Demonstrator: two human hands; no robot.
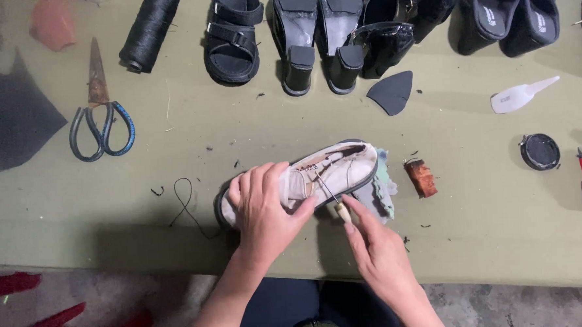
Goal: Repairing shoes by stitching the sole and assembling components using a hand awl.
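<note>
Olive-green worktable [477,240] filled my view; near its front edge lay a pale shoe [324,175] with a dark sole, on its side atop a scrap of cloth [380,192]. My left hand [263,207] clasped the shoe's toe end, pinning it down; my right hand [376,245] pinched a pale-handled awl [332,198], its needle at the upper's edge. I judged the stitching partway done, though the seam was too small to tell; a loose black thread [186,201] lay just left. Outward: scissors [99,119], a black thread spool [149,29], a glue tube [520,96], and a row of dark footwear [344,30] at the far edge.
</note>
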